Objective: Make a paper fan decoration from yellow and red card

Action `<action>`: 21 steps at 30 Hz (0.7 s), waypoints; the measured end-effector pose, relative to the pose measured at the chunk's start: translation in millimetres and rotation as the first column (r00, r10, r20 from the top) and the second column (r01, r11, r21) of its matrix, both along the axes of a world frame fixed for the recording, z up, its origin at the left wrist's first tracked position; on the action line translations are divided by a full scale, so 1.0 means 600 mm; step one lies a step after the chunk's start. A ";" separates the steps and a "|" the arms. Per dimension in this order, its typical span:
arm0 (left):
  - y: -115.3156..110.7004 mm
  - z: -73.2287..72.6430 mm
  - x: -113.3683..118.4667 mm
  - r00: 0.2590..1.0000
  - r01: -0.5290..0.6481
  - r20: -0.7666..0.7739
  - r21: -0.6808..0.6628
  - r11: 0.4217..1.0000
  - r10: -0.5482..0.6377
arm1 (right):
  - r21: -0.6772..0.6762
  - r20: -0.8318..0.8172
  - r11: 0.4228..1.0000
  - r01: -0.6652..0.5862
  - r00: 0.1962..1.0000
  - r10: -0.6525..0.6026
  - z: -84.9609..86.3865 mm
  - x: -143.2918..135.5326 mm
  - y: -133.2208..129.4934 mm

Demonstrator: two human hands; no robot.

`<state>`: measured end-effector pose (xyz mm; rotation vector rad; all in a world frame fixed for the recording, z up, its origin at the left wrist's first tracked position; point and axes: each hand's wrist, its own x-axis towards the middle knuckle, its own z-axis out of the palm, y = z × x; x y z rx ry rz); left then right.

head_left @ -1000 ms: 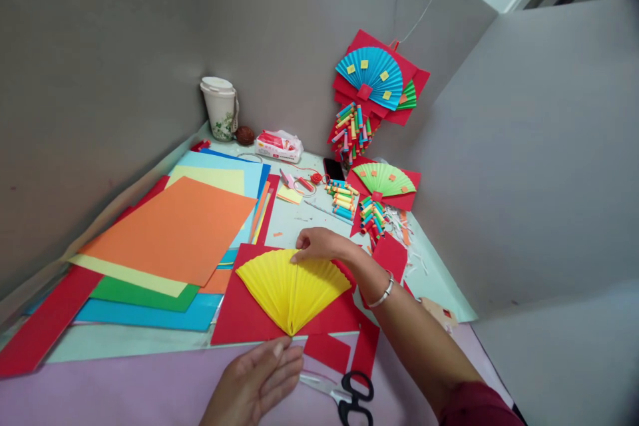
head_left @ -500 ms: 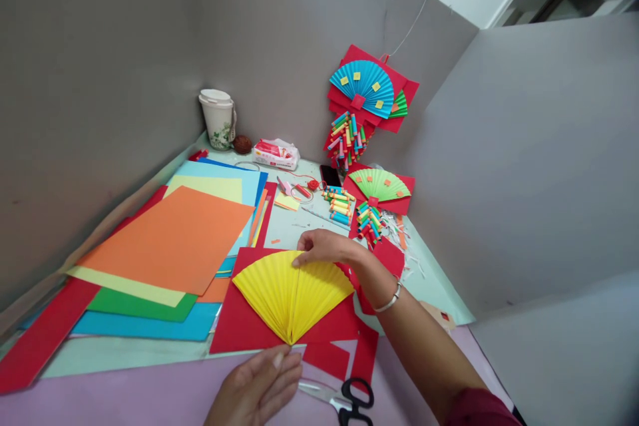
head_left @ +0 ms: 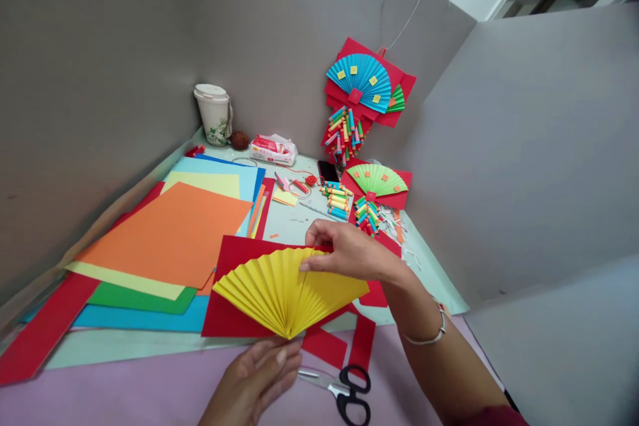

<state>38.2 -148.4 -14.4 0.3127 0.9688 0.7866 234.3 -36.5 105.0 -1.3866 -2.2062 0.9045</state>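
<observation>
The right hand (head_left: 344, 249) pinches the top edge of the yellow fan (head_left: 264, 283); the left hand (head_left: 252, 376) is at the fan's base, its grip unclear. Red card (head_left: 217, 309) backs the fan; scissors (head_left: 343, 391) lie nearer than it, orange paper (head_left: 167, 233) to its left.

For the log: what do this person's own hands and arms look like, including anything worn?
Two bare, ungloved hands. The left hand shows no sleeve or bracelet within the picture. On the arm of the right hand is a slim, silver-toned bracelet; farther up, at the bottom edge, a dark red sleeve shows.
</observation>
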 end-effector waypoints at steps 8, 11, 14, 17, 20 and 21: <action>0.010 0.016 0.002 0.993 0.114 0.015 0.145 0.983 -0.117 | -0.094 -0.074 0.995 -0.026 0.997 0.019 0.012 0.015 0.006; 0.014 0.007 0.007 0.995 0.095 0.008 0.152 0.984 -0.097 | -0.133 -0.089 0.991 -0.026 0.996 0.014 -0.004 0.019 0.023; 0.020 -0.006 0.014 0.997 0.069 -0.038 0.147 0.987 -0.064 | -0.205 -0.089 0.978 -0.025 0.996 0.007 -0.026 0.026 0.046; 0.026 -0.008 0.019 0.998 0.017 -0.067 0.112 0.994 -0.009 | -0.259 -0.068 0.966 0.009 0.997 -0.028 -0.048 0.033 0.067; 0.030 0.000 0.022 0.996 -0.035 -0.084 0.076 0.997 0.042 | -0.252 -0.041 0.967 0.044 0.998 -0.056 -0.065 0.037 0.079; 0.031 0.002 0.022 0.995 -0.044 -0.085 0.070 0.997 0.050 | -0.249 -0.035 0.967 0.051 0.997 -0.062 -0.069 0.038 0.082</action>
